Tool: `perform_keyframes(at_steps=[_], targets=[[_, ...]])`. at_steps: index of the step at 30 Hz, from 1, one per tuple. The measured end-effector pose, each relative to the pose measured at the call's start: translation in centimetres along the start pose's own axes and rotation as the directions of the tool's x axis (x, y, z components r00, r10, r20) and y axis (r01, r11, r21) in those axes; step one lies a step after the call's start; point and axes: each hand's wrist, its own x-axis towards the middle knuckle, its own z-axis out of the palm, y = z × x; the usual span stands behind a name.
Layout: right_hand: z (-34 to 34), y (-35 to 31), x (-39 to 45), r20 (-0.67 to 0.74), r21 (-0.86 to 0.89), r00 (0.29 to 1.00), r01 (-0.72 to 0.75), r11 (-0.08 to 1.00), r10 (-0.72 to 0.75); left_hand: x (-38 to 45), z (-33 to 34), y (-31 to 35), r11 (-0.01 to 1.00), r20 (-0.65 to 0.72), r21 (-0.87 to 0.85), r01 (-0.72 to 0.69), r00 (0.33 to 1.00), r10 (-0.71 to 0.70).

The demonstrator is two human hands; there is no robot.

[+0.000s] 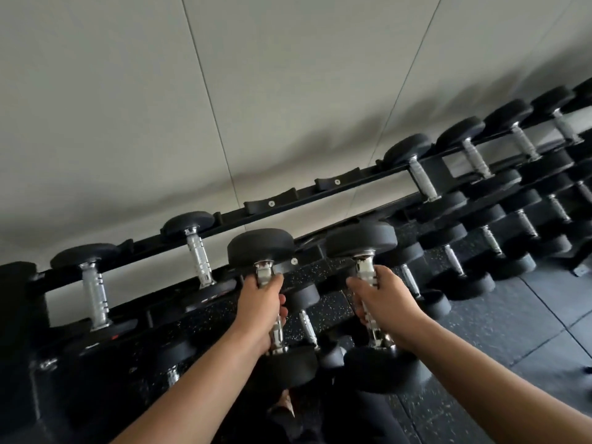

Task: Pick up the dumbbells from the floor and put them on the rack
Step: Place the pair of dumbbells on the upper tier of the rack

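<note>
Grey wall, rack mid-frame; left hand and right hand each wrapped around a dumbbell's chrome handle; dumbbells likely heavy, rigid.

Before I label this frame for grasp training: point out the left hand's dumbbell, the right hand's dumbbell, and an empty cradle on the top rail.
Left dumbbell [260,248], head view, far rubber head.
Right dumbbell [361,240], head view, far rubber head.
Empty cradle [270,204], head view, saddle middle.
</note>
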Motion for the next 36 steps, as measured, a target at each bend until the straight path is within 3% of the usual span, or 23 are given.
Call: perform_keyframes(at_steps=[5, 15, 29, 36], targets=[[-3.0, -1.7, 7.1, 0.01, -0.066, 1.0, -0.015, 0.998, 0.016, 5.2, 4.7, 2.6, 1.0, -0.107, 0.011, -0.028, 0.994, 0.029], [-8.5, -4.8, 18.6, 0.182, -0.197, 0.982, -0.023, 0.98, 0.059, 14.6, 11.6, 5.9, 0.998, -0.295, -0.057, -0.026, 0.955, 0.008], [-10.7, -5.2, 25.7, 0.269, -0.199, 0.955, -0.075, 0.977, 0.128, 20.3, 13.1, 4.9, 1.0, -0.425, -0.002, 0.013, 0.905, -0.013], [-9.4, -5.2, 29.1, 0.272, -0.241, 0.954, -0.057, 0.969, 0.123, 21.1, 12.9, 3.7, 0.996, -0.444, 0.093, -0.013, 0.895, 0.053]])
